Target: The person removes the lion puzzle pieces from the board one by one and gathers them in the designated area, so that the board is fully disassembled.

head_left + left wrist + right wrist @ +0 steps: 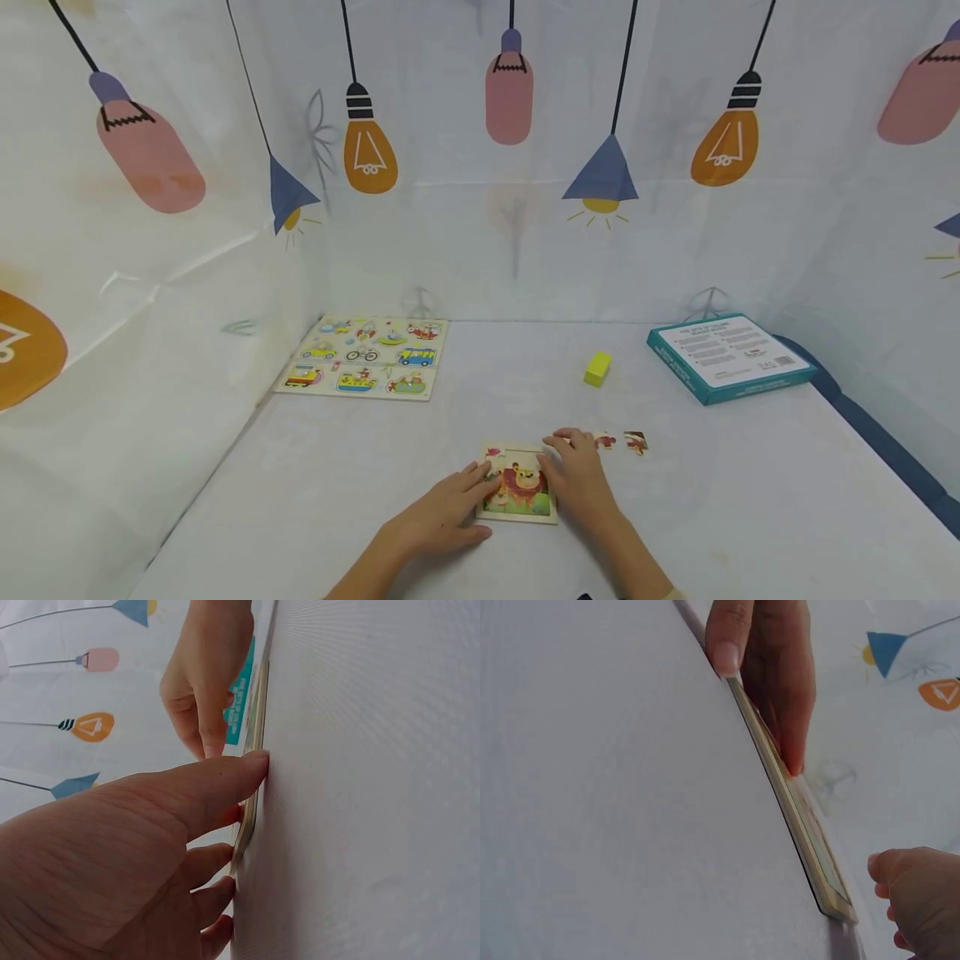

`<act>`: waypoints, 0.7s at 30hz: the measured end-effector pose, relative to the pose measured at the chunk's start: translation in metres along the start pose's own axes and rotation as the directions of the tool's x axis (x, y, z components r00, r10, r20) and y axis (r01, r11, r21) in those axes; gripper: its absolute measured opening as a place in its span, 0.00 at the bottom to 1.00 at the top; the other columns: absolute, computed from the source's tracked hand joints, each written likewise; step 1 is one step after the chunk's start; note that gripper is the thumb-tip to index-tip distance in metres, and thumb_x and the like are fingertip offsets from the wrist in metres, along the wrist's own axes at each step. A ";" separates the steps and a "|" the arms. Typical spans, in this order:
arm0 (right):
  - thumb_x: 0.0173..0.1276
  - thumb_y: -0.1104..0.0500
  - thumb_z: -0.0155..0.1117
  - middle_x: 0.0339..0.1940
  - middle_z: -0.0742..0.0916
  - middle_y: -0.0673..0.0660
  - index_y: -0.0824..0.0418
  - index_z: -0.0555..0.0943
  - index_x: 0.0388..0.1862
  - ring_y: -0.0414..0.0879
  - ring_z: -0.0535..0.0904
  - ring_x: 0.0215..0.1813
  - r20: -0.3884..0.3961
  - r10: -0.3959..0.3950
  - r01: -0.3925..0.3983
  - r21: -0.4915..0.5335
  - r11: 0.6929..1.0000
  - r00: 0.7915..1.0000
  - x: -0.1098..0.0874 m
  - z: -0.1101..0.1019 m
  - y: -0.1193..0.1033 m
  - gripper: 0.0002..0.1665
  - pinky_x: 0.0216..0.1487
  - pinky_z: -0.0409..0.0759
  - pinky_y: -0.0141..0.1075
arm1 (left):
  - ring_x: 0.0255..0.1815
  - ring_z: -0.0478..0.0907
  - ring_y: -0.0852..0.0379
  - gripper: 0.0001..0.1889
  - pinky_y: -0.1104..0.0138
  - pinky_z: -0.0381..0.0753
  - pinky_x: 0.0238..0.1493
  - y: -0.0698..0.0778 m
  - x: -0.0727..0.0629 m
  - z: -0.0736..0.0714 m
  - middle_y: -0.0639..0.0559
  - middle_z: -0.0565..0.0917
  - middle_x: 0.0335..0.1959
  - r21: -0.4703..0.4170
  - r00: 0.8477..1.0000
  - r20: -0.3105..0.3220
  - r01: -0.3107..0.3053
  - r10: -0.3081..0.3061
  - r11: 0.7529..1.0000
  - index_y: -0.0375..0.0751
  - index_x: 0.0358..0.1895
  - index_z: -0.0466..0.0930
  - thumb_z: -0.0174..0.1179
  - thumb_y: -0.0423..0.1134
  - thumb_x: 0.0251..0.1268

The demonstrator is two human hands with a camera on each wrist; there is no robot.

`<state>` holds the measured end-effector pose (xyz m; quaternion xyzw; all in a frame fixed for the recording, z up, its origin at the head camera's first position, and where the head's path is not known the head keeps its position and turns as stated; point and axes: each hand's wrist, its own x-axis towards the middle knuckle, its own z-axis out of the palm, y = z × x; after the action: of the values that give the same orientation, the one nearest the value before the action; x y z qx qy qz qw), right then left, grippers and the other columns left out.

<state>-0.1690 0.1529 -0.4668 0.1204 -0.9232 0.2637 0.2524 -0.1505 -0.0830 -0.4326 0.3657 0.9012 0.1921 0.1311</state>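
A small wooden jigsaw puzzle board [517,518] with a lion picture lies on the table, its upper strip showing bare wood. My left hand [450,508] rests at its left side, fingers stretched over the frame and picture. In the left wrist view the thumb [244,771] presses the board's near edge. Over the upper right edge is my right hand [581,479], fingers loosely bent and pointing down, with no piece showing between them. Just beyond its fingers lie a red-brown puzzle piece [606,442] and another puzzle piece [636,442].
A yellow block [597,368] sits farther back on the table. At the back left lies a vehicle-picture puzzle board [362,358]; a flat teal-and-white box [731,358] is at the back right. White sheeting with printed lamps [510,167] walls the table in.
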 end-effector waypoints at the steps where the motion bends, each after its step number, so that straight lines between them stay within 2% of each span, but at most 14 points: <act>1: 0.54 0.60 0.70 0.40 0.79 0.57 0.64 0.83 0.38 0.51 0.72 0.44 0.007 -0.013 0.013 0.010 1.000 1.000 0.000 0.001 -0.002 0.13 0.44 0.74 0.44 | 0.71 0.50 0.48 0.33 0.55 0.55 0.66 0.000 0.000 0.000 0.46 0.56 0.71 0.002 1.000 -0.002 0.000 0.000 1.000 0.49 0.69 0.58 0.56 0.52 0.62; 8: 0.55 0.59 0.69 0.41 0.77 0.56 0.64 0.82 0.39 0.49 0.72 0.44 0.054 -0.093 0.090 0.058 0.994 0.994 -0.003 0.008 -0.014 0.13 0.44 0.76 0.43 | 0.71 0.50 0.48 0.33 0.54 0.55 0.66 -0.002 0.000 0.001 0.45 0.55 0.71 0.004 1.000 0.000 0.000 0.000 1.000 0.50 0.70 0.58 0.55 0.52 0.62; 15: 0.55 0.65 0.68 0.40 0.76 0.56 0.67 0.81 0.40 0.45 0.74 0.41 0.087 -0.095 0.082 0.135 0.987 0.992 -0.004 0.014 -0.027 0.13 0.42 0.78 0.39 | 0.71 0.51 0.48 0.33 0.54 0.55 0.66 -0.002 0.000 0.001 0.45 0.56 0.71 0.007 1.000 -0.012 -0.004 0.004 1.000 0.49 0.69 0.58 0.55 0.52 0.62; 21: 0.60 0.59 0.65 0.40 0.75 0.54 0.65 0.81 0.42 0.44 0.71 0.42 0.194 -0.084 0.062 0.117 0.991 0.977 -0.006 0.016 -0.033 0.13 0.41 0.77 0.38 | 0.70 0.51 0.47 0.33 0.55 0.55 0.66 -0.001 0.001 0.001 0.45 0.56 0.71 -0.002 1.000 -0.007 -0.010 0.010 1.000 0.49 0.70 0.57 0.55 0.52 0.63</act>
<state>-0.1586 0.1171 -0.4679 0.1937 -0.9227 0.2916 0.1614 -0.1514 -0.0830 -0.4345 0.3694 0.8996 0.1951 0.1274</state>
